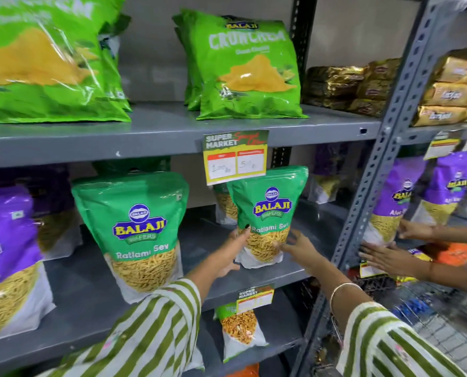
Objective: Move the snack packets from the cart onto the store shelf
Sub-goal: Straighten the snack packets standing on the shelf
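Nearest the camera, two green-and-white striped sleeves (156, 330) reach toward the grey metal store shelf (254, 281). The left hand (233, 251) lies against the left side of an upright green Ratlami Sev snack packet (267, 213), thumb on its front, fingers partly curled; the right hand (299, 247), fingers spread, touches the packet's lower right edge. The packet stands on the middle shelf near its front edge, just below a yellow-and-green supermarket price tag (236, 156). To its left stands a second, larger-looking green Ratlami Sev pouch (134, 229), then a purple pouch (6, 254). At the right, another person's two hands (390, 248) press on a purple packet (395, 202) in the neighbouring bay. On the shelf above stand bright green Crunchem bags (243, 69).
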Tool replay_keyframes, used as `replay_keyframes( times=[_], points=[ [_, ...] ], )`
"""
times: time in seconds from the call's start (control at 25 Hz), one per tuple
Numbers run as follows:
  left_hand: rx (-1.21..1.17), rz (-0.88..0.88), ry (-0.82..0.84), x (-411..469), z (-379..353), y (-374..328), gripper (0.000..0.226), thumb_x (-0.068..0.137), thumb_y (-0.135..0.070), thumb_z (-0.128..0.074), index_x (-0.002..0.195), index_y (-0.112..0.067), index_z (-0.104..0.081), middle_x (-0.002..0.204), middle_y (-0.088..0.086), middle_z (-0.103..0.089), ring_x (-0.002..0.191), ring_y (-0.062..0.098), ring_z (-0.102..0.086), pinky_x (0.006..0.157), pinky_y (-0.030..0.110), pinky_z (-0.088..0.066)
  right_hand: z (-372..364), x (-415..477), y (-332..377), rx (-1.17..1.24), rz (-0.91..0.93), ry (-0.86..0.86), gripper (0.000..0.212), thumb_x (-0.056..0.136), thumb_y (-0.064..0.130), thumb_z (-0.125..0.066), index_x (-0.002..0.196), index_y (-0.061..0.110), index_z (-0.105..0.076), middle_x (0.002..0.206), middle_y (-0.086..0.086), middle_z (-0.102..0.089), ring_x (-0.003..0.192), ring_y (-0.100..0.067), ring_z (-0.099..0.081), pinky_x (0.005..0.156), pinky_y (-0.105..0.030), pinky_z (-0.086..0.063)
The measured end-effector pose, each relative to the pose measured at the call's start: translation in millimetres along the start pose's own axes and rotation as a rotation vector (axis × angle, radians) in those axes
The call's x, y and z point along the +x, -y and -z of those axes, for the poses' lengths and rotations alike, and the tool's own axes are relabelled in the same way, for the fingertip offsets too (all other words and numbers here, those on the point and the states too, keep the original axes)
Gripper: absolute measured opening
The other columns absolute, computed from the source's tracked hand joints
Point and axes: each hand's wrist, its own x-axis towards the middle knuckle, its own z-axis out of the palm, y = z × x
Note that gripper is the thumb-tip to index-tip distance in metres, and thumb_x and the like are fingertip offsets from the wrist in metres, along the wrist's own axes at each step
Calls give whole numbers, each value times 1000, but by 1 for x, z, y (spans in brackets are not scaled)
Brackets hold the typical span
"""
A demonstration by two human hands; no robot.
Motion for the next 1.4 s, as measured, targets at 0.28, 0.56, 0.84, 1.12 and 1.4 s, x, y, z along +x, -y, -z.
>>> replay_keyframes(
  times=[0.28,0.56,0.84,1.12,1.4],
  points=[
    [-102,-11,-18,1,-6,10,57,89,-55,-30,141,-35,-18,155,-4,-21,140,27,-26,108,56,-27,-3,0,3,34,10,8,53,78,6,-67,125,0,-43,131,-17,-54,101,-20,-50,57,-19,-37],
    [50,65,52,-39,45,20,65,90,-56,-20,143,-19,-21,156,3,-19,141,29,-24,111,54,-23,-19,-16,26,-625,-386,321,15,87,21,-55,74,15,-52,71,-4,-49,56,-15,-43,54,-26,-39],
    [307,361,31,-178,240,79,69,58,-69,-41,113,-26,-43,118,1,-47,97,19,-53,79,36,-42,-228,-57,66,-880,-185,916,25,86,33,-56,97,10,-58,69,-2,-56,58,-11,-57,46,-26,-53],
    [118,212,-877,-354,464,144,38,57,-55,-59,74,-22,-61,74,-7,-60,74,15,-56,65,27,-37,-513,-177,129,-453,176,1087,19,82,34,-60,95,23,-53,86,2,-54,73,-9,-51,61,-24,-40],
    [-181,-130,-1000,-368,549,132,57,86,-31,-55,135,-10,-33,131,-2,-48,112,12,-54,92,35,-45,-660,-210,134,-64,236,797,61,71,8,-73,125,1,-46,127,-13,-56,105,-17,-53,78,-11,-49]
  ],
)
